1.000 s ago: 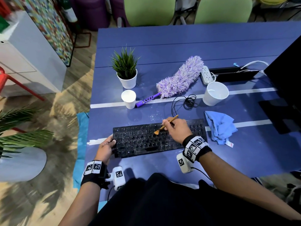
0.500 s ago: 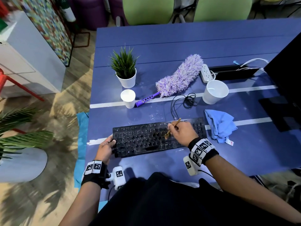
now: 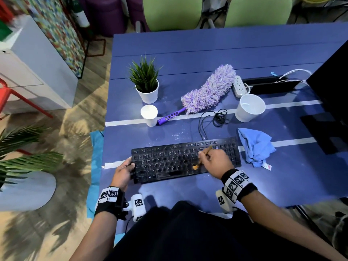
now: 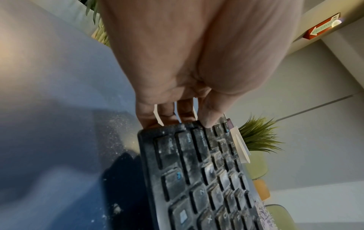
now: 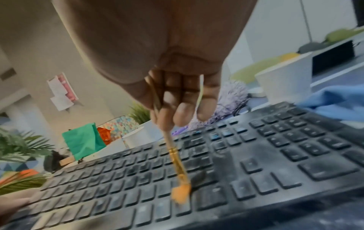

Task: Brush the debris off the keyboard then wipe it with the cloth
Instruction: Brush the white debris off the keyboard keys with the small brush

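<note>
A dusty black keyboard [image 3: 169,161] lies on the blue table [image 3: 188,57] near the front edge. My left hand [image 3: 124,169] grips its left end [image 4: 173,130], thumb on the top keys and fingers behind the edge. My right hand [image 3: 212,161] pinches a thin wooden brush [image 5: 173,154] with an orange tip [image 3: 195,167]. The bristles [image 5: 180,194] touch the lower key rows right of the middle. A crumpled blue cloth [image 3: 254,146] lies just right of the keyboard [image 5: 256,163]. Pale dust specks the table [image 4: 69,109] beside the keyboard.
Behind the keyboard sit a small paper cup [image 3: 149,115], a potted plant [image 3: 146,81], a purple duster [image 3: 205,93], a coiled black cable [image 3: 218,117], a large white cup [image 3: 250,107] and a power strip [image 3: 238,85]. A dark monitor [image 3: 331,95] stands at the right.
My right hand has drawn the brush toward me and to the right, from the upper middle keys down to the lower rows. The left hand kept its grip on the keyboard's left end.
</note>
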`<state>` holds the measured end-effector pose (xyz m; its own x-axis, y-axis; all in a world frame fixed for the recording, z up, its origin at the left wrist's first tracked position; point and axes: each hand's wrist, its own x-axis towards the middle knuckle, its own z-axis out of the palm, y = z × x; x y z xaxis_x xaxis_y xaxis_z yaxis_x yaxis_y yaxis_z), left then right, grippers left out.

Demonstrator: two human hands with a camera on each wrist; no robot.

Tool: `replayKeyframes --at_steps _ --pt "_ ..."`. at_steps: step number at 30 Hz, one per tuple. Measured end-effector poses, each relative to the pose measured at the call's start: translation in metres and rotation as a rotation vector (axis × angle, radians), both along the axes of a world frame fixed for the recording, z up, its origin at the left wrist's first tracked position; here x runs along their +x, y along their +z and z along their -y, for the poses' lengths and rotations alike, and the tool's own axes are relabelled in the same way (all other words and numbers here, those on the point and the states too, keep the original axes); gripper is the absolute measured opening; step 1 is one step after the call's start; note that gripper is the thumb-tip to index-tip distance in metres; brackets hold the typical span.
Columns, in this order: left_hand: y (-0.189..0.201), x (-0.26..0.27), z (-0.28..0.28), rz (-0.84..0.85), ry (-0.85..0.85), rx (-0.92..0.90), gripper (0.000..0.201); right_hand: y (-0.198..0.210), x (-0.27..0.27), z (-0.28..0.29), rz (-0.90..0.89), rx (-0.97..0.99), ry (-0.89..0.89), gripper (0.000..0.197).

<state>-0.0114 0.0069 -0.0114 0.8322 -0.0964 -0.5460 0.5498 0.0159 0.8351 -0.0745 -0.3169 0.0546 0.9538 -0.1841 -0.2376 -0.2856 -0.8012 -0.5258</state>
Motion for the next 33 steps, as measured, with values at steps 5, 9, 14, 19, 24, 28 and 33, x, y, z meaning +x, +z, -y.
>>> replayKeyframes --at_steps 5,9,14,19,24,28,33 --pt "0.0 0.002 0.0 0.002 -0.009 -0.012 0.038 0.002 0.0 0.003 0.069 0.082 0.055 0.036" --pt "0.0 0.004 0.001 0.003 -0.023 -0.001 0.038 -0.003 -0.001 -0.024 0.105 0.239 0.223 0.025" --pt "0.003 0.004 0.001 0.001 -0.011 0.006 0.038 -0.004 0.006 -0.045 0.096 0.343 0.205 0.023" --pt "0.006 0.004 0.001 -0.01 -0.008 0.007 0.038 0.0 0.009 -0.074 0.071 0.398 0.314 0.023" --pt "0.004 0.003 0.0 -0.021 -0.002 0.011 0.037 0.004 0.008 -0.077 0.02 0.336 0.386 0.025" --pt "0.003 0.005 0.001 -0.025 0.003 -0.004 0.038 0.003 0.004 -0.085 0.044 0.317 0.387 0.028" --pt "0.006 0.004 0.003 -0.008 0.001 -0.009 0.037 -0.009 0.001 -0.066 -0.025 0.16 0.264 0.044"
